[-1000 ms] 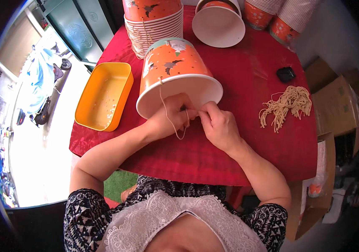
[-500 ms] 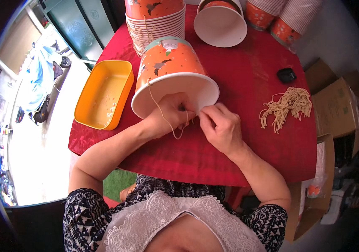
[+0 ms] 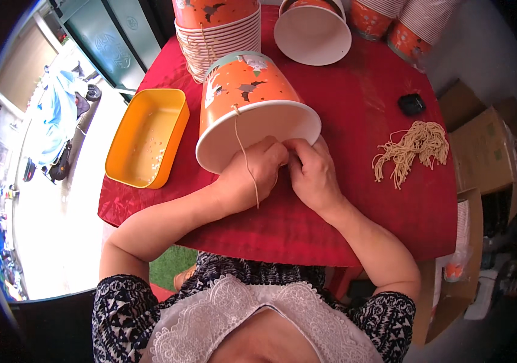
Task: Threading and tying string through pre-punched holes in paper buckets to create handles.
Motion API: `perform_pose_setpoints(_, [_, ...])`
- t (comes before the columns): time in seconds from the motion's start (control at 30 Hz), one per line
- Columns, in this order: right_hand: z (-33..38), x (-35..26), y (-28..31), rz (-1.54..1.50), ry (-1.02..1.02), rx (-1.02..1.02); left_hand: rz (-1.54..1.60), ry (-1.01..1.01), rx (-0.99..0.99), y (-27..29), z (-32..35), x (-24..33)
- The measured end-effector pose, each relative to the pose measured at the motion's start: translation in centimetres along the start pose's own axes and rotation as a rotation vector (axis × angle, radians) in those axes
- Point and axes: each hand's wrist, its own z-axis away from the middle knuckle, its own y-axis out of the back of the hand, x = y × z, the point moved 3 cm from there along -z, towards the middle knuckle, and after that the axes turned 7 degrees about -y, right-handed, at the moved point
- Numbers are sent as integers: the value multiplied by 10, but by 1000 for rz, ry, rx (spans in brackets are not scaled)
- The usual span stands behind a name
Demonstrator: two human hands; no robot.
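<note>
An orange paper bucket with dark bat prints and a white rim lies tilted on the table, its open mouth facing me. From a hole at the left of its rim, a beige cord hangs down across my left hand. My left hand is closed at the bucket's lower rim, fingers curled against it. Right beside it, my right hand is closed in a pinch, its fingertips meeting the left ones at the rim. Whatever lies between the right fingertips is hidden.
A yellow plastic tub with small white bits stands left. Nested buckets rise behind, another bucket lies on its side. On the right are a bundle of cords and a small black object. Cardboard boxes stand beyond the red tablecloth.
The bucket has turned, bringing the corded hole rightward and up. My hands have come together at the rim, and the cord now drapes over the back of my left hand.
</note>
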Motion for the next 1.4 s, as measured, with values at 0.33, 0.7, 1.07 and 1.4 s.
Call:
perform_pose_setpoints(0.33, [1,2,0,-5,39,17,-503,30,-199,-1,5,2])
perform_pose_setpoints(0.7, [-1,6,2,-117,54,-26,-317,19,-120,3,8,-3])
perform_pose_setpoints(1.07, [-1,2,4,-128,-8,-155,-274,35,-75,5,12,-4])
perform_pose_setpoints(1.4, [7,-5,6,-71,88,-162,-39,297,-4,20,6,-6])
